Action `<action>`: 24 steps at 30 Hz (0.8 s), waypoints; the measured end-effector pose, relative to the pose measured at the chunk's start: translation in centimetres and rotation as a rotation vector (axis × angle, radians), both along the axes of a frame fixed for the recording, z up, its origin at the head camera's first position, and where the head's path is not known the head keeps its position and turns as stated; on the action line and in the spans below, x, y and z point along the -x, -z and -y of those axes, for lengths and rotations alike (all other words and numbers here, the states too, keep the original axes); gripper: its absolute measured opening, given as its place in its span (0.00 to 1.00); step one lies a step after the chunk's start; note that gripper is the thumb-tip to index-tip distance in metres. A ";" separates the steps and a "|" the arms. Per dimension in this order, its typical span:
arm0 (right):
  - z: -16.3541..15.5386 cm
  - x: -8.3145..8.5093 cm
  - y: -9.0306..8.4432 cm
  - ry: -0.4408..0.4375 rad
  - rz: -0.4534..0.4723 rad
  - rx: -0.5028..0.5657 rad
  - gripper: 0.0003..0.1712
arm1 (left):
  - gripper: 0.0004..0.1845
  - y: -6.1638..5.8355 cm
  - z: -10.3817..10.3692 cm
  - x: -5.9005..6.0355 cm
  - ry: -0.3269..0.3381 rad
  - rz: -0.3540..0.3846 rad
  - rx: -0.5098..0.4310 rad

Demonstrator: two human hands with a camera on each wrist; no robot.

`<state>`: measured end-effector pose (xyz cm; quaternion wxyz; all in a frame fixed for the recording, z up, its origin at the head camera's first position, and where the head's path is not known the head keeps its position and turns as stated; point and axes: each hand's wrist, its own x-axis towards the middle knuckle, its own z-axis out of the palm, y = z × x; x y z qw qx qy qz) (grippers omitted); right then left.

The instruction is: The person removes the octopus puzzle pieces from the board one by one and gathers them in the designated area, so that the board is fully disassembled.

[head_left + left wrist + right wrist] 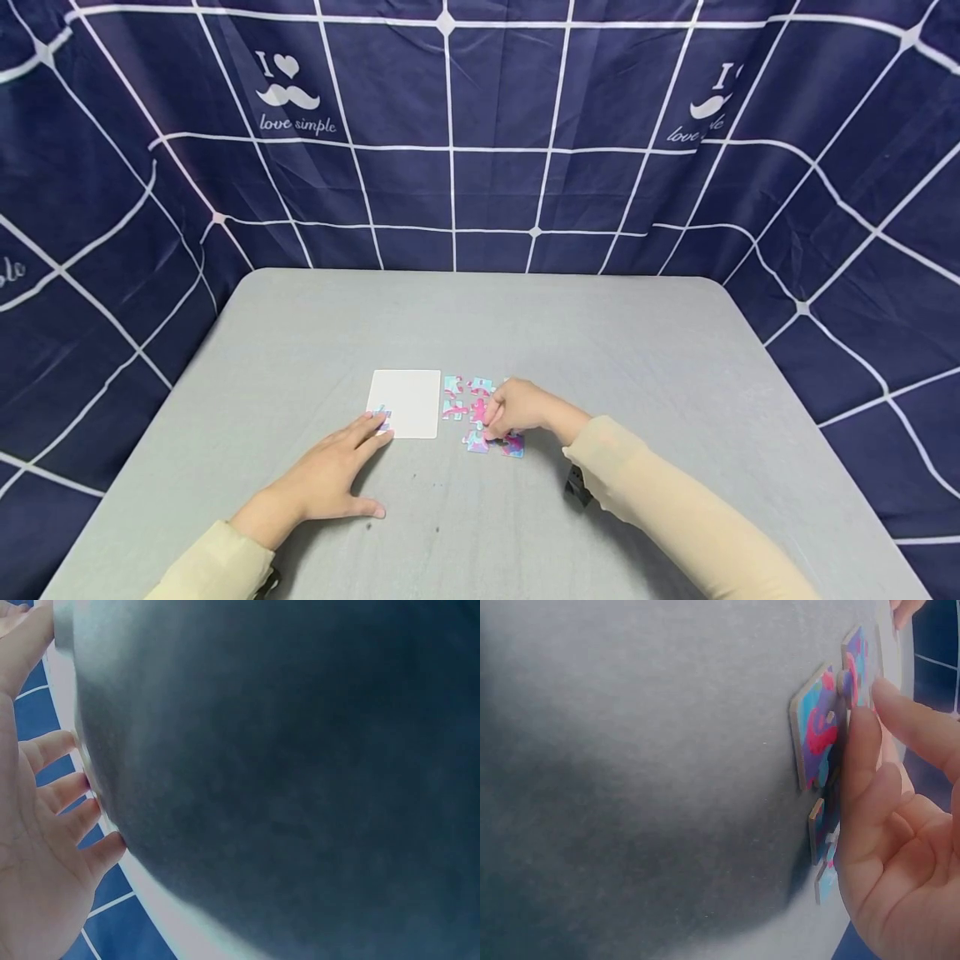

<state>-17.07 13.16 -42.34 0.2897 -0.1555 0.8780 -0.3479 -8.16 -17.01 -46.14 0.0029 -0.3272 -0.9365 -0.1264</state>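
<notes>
A white square board [408, 396] lies left of a group of colourful jigsaw pieces. My left hand [326, 471] spreads its fingers and touches a jigsaw piece [383, 417] at the board's lower left corner. My right hand [525, 406], fingers curled, reaches down among the pieces with thumb and index close together. Right at these fingertips are a pink piece [477, 410] and a light blue and purple piece [477, 442]. A corner piece [817, 735] lies by the thumb in the right wrist view. I cannot tell whether the fingers pinch a piece. Part of the group is hidden by the hand.
Several pieces, such as a teal and pink one [453, 385], lie between the board and my right hand. Grey cloth covers the table [600, 333]. Dark blue curtains [495, 100] with white lines stand behind and at both sides.
</notes>
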 end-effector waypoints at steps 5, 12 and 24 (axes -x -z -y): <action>0.1 0.3 0.2 -0.003 0.024 0.043 0.10 | 0.52 0.0 0.0 -0.1 0.000 -0.004 -0.017; 1.0 0.8 0.3 0.000 0.045 0.120 0.12 | 0.52 0.0 0.0 -0.1 -0.017 0.000 -0.015; 4.0 0.9 0.3 -0.007 0.043 0.232 0.14 | 0.52 0.2 0.1 -0.1 0.001 -0.047 0.001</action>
